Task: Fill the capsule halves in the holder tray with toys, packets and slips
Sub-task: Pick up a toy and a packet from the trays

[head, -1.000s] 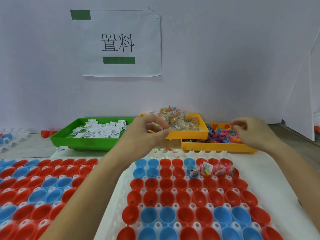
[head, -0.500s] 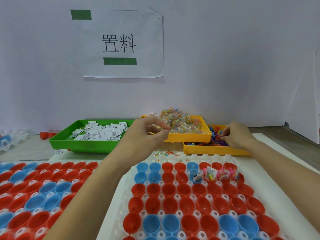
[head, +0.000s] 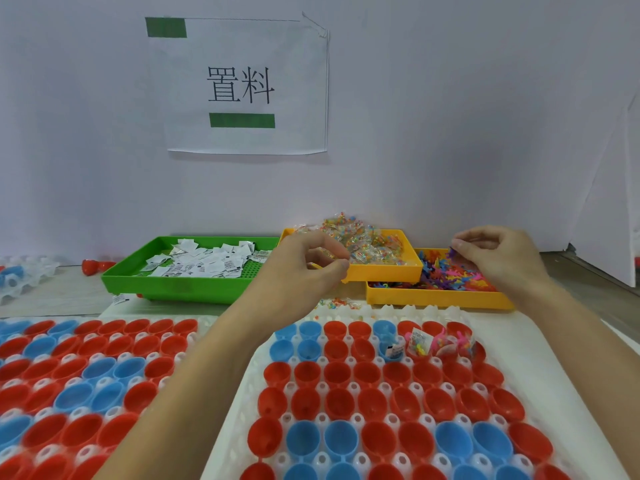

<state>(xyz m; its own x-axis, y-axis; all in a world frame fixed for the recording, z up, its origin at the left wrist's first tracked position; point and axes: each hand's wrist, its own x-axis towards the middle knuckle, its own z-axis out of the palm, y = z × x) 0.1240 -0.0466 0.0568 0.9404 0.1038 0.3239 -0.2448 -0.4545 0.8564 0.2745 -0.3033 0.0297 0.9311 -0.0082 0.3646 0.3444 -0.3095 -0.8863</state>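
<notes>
A white holder tray in front of me carries rows of red and blue capsule halves. Several halves near its far right hold toys, packets and slips. Behind it stand a green tray of white slips, a yellow tray of clear packets and a yellow tray of coloured toys. My right hand pinches a small purple toy above the toy tray. My left hand hovers before the packet tray with fingers curled toward the thumb; whether it holds anything is unclear.
A second holder tray full of red and blue halves lies at the left. A red capsule piece and an empty white holder sit at the far left. A paper sign hangs on the wall; a white board leans at right.
My right hand dipped into the toy tray and has come up again pinching a purple toy. My left hand has stayed almost where it was.
</notes>
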